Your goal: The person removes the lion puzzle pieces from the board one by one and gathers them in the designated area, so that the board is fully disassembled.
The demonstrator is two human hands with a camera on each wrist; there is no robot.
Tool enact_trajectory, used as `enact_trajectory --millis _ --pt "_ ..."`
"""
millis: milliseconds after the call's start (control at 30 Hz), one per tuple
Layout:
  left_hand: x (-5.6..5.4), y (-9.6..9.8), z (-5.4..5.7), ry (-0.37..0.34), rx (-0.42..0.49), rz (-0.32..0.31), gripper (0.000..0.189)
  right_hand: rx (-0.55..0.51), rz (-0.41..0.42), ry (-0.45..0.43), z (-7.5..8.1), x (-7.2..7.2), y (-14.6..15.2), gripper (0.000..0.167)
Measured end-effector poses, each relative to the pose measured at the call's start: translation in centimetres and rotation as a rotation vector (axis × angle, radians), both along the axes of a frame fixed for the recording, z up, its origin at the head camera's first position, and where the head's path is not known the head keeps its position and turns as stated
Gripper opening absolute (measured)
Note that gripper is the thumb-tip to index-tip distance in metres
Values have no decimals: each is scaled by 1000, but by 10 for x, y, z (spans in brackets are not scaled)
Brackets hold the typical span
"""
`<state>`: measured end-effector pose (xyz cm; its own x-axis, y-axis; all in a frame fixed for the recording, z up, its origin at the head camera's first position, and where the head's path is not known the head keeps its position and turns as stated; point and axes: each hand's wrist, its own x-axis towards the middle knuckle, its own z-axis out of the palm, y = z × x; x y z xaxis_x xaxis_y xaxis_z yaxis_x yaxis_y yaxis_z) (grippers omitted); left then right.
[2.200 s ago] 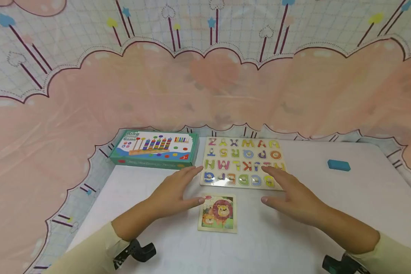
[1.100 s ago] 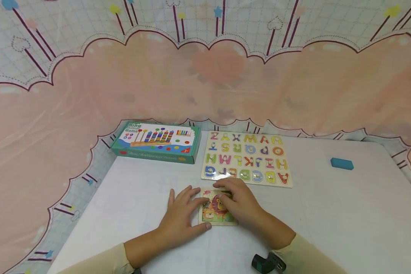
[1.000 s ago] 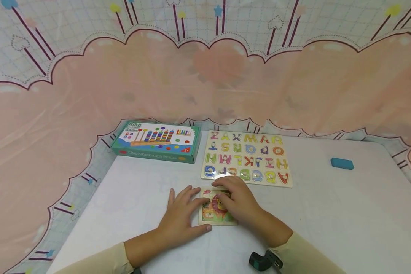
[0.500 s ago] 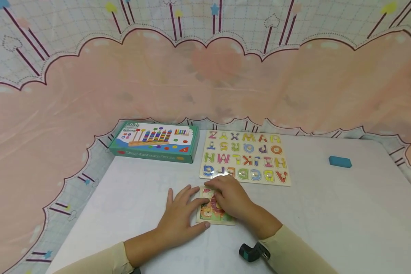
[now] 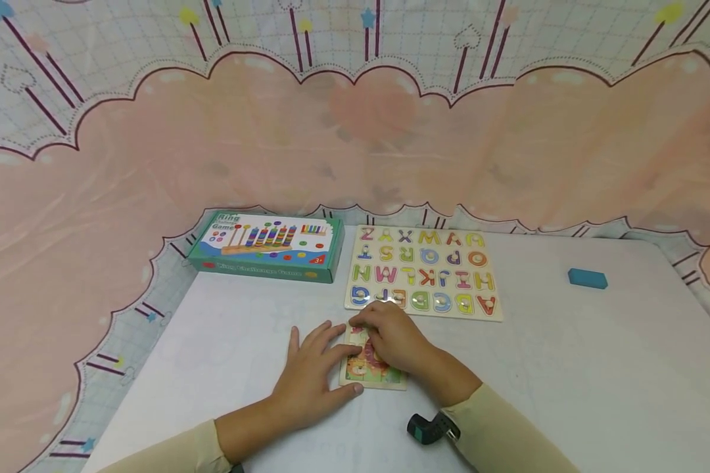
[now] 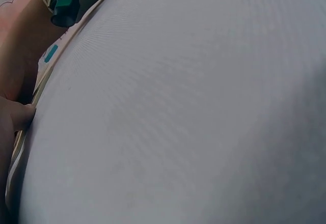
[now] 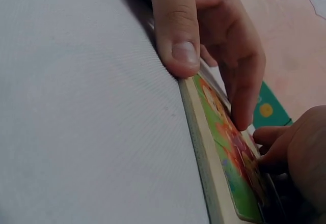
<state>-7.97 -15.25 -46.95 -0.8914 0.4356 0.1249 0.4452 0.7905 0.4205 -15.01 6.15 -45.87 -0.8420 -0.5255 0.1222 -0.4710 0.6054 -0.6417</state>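
A small square jigsaw puzzle with a lion picture lies flat on the table in a pale wooden frame. My left hand rests at its left side with fingers spread. Its thumb touches the near left corner and its index finger lies over the picture, as the right wrist view also shows. From the right, my right hand bends over the upper part of the puzzle, thumb and index finger near the far left corner. Whether they pinch a piece there is hidden. The left wrist view shows mostly tabletop.
Just beyond the puzzle lies a wooden alphabet board with knobbed letters. A green ring game box sits at the back left. A blue block is at the far right. Patterned cloth hangs behind the table.
Both hands have come down from above the table to the puzzle. Over the last second my right hand has shifted left along its far side, while the left hand stays nearly still.
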Motion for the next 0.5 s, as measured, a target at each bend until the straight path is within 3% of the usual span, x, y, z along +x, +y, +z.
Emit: enact_trajectory --millis 500 --pt "0 2 -1 -28 -3 11 57 37 2 -35 0 -1 -4 27"
